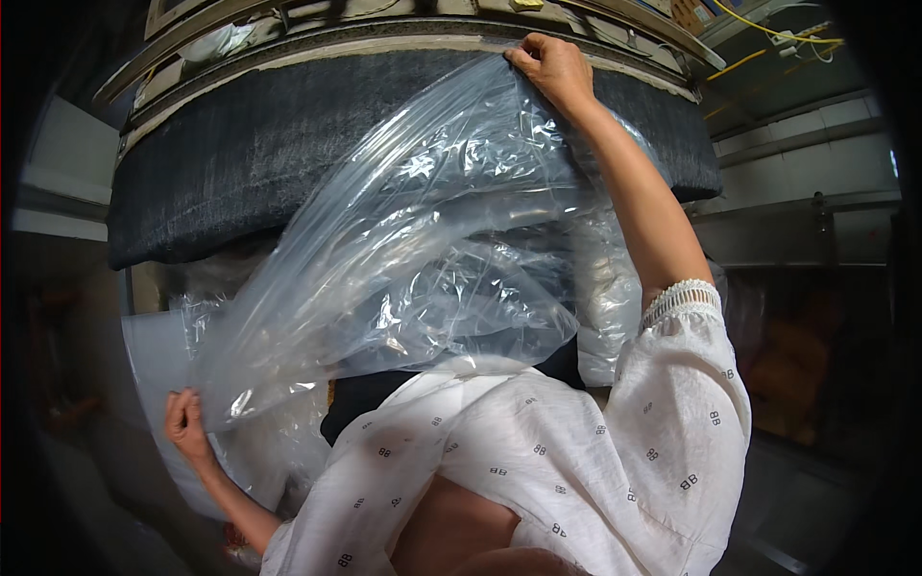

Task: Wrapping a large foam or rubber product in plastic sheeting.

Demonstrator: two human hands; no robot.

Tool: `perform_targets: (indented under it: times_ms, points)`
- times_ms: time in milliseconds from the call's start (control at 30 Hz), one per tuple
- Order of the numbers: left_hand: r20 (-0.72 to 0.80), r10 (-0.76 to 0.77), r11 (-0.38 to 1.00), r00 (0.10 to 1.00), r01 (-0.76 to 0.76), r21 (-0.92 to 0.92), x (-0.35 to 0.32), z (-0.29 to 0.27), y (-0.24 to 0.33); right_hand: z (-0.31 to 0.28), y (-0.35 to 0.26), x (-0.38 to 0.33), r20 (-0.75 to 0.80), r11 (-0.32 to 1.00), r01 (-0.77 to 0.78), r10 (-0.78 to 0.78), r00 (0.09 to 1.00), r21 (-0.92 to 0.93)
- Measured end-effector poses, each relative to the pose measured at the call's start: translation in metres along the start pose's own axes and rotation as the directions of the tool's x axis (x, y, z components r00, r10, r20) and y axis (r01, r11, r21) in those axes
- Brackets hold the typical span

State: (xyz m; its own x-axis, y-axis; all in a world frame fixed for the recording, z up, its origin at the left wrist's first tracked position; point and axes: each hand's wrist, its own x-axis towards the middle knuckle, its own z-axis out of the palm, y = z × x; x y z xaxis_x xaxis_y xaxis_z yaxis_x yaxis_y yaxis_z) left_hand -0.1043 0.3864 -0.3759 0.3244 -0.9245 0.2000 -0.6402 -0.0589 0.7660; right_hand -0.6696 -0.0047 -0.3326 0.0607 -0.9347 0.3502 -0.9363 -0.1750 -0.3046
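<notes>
Right hand [557, 72] and left hand [187, 422] are held wide apart in the head view, clear plastic film [413, 226] being pinched by the right at its far edge and by the left at its lower-left edge. It is slung slantwise across the dark-covered bench [221, 144]. Spreading seems in hand; even tension would be called for.

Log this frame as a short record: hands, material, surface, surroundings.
right hand: raised at far side, pinching an edge of the clear plastic film
left hand: low on the left, fingers curled at the film's edge; grip unclear
clear plastic film: stretched diagonally between the hands, wrinkled, glossy
dark covering: beyond and partly beneath the film
yellow cable: upper right background
</notes>
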Motion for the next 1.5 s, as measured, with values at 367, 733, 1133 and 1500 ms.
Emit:
perform_targets:
  times_ms: [367, 733, 1133, 1500]
  points:
    - [-0.077, -0.462, 0.877, 0.884, 0.443, -0.184, -0.011, 0.061, -0.033, 0.022, -0.010, -0.004, -0.107, 0.895, 0.093, -0.051, 0.993, 0.437]
    - [-0.418, -0.119, 0.858, 0.901, -0.118, -0.499, 0.246, 0.063, 0.056, -0.067, 0.005, 0.011, -0.541, 0.677, 0.248, 0.260, 0.800, 0.692]
    - [-0.255, 0.065, 0.951, 0.965, -0.137, -0.277, 0.384, 0.164, 0.049, 0.010, 0.109, 0.024, -0.460, 0.918, -0.128, 0.305, 0.834, 0.376]
    - [-0.335, 0.095, 0.995, 0.938, -0.091, 0.029, 0.406, 0.144, 0.012, 0.011, 0.096, 0.031, -0.469, 0.898, -0.317, 0.432, 0.770, 0.307]
